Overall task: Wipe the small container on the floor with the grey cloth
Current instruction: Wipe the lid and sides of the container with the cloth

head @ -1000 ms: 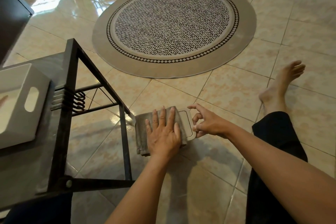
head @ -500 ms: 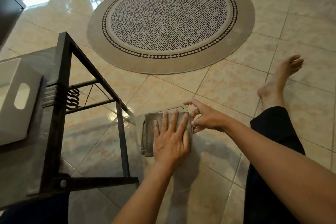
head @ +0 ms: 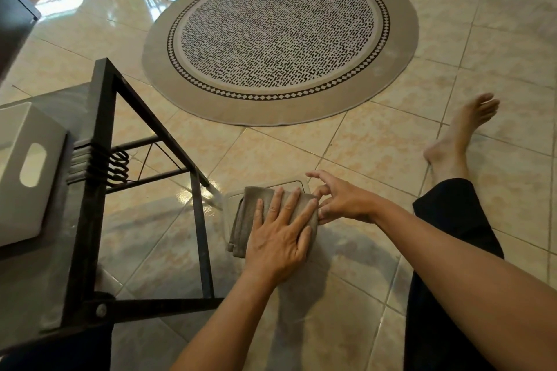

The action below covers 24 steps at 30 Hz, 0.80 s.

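Note:
The small pale container [head: 290,184] lies on the tiled floor, mostly covered; only its far rim and rounded corner show. The folded grey cloth [head: 244,220] lies on top of it. My left hand [head: 280,235] presses flat on the cloth, fingers spread and pointing away from me. My right hand [head: 340,199] sits at the container's right edge, its fingertips curled against the rim beside the cloth.
A black metal table frame [head: 199,220] stands just left of the cloth, with a white box [head: 27,172] with a handle slot on it. A round patterned rug [head: 280,39] lies beyond. My bare foot [head: 455,135] and black trouser leg [head: 452,220] are to the right.
My left hand has slid the cloth rightward across the container, covering the right end that showed a second ago. My right hand has stayed at the right rim.

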Each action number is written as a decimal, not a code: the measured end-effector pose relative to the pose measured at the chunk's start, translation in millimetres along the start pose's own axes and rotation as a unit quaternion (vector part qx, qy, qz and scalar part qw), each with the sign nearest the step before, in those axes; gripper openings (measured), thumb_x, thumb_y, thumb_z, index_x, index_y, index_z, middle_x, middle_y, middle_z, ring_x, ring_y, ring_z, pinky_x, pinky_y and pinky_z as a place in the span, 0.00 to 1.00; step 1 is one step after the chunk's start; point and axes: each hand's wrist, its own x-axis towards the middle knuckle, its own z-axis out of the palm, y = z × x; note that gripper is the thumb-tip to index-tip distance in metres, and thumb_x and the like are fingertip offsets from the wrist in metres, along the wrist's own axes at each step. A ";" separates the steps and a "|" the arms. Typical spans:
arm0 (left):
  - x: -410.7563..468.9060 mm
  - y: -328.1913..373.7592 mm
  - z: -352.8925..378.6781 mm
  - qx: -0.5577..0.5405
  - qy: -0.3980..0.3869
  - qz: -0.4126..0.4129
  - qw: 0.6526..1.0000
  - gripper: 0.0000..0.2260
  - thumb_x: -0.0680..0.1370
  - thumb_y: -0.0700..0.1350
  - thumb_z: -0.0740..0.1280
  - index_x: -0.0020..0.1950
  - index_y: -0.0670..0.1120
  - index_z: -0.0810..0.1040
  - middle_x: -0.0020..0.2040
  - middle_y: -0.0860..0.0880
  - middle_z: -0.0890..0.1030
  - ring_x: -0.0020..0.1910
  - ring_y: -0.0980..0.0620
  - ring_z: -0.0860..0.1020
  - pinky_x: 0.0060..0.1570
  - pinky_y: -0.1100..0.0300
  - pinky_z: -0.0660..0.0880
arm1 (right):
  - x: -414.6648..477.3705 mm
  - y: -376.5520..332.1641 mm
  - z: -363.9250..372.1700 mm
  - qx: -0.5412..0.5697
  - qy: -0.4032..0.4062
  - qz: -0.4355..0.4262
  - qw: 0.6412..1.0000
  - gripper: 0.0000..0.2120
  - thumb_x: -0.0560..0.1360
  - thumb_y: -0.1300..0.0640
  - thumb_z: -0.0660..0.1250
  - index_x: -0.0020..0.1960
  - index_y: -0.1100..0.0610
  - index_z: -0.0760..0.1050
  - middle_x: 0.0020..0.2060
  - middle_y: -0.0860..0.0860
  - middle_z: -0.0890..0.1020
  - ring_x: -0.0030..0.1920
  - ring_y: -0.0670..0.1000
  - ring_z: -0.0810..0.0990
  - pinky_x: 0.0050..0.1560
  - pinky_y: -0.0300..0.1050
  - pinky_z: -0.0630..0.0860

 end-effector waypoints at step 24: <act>4.3 14.6 -8.0 -0.052 -0.018 -0.172 0.984 0.27 0.80 0.59 0.39 0.78 0.61 0.33 0.80 0.52 0.33 0.77 0.47 0.30 0.73 0.43 0.31 | 18.2 -9.5 2.7 -0.045 0.027 -0.010 0.999 0.30 0.73 0.73 0.69 0.68 0.50 0.68 0.40 0.56 0.75 0.38 0.51 0.82 0.40 0.52 0.85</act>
